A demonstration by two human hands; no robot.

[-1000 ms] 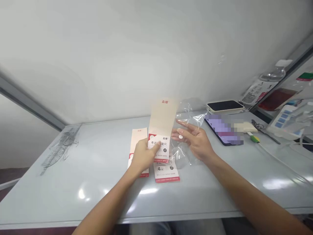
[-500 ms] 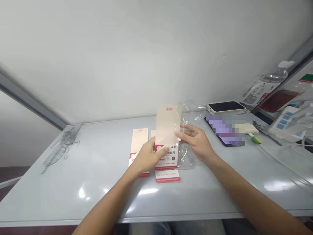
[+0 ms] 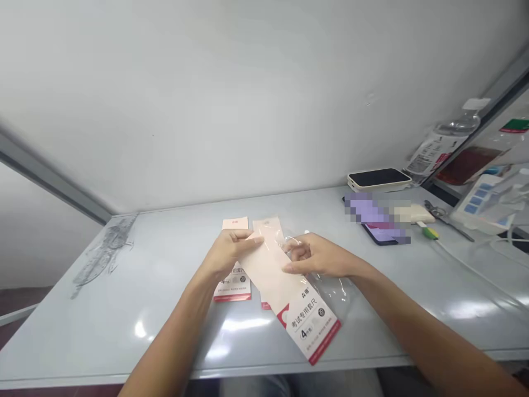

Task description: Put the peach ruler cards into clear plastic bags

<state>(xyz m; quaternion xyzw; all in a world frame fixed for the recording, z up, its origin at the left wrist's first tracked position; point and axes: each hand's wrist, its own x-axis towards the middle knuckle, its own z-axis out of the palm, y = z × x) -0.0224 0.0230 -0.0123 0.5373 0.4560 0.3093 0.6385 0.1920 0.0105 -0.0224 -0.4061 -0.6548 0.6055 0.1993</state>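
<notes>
A long peach-and-white packet of an exam ruler set (image 3: 285,295) lies slanted across the middle, its red-edged printed end towards me. My left hand (image 3: 229,253) is shut on its upper part. My right hand (image 3: 316,256) curls over a clear plastic bag (image 3: 336,289), its thumb by the packet's edge. Under and behind my hands lie two similar packets (image 3: 235,288) (image 3: 268,229), partly hidden by my hands and the held packet.
All this is on a pale glossy table (image 3: 124,309) backed by a white wall. To the right are a phone in a cream case (image 3: 378,179), a blurred tablet (image 3: 384,234), scissors (image 3: 448,220) and a white device with blue keys (image 3: 481,201).
The packet has swung from upright in my left hand to a slant across the table, printed end towards me. My right hand has moved onto the plastic bag, which has shifted right.
</notes>
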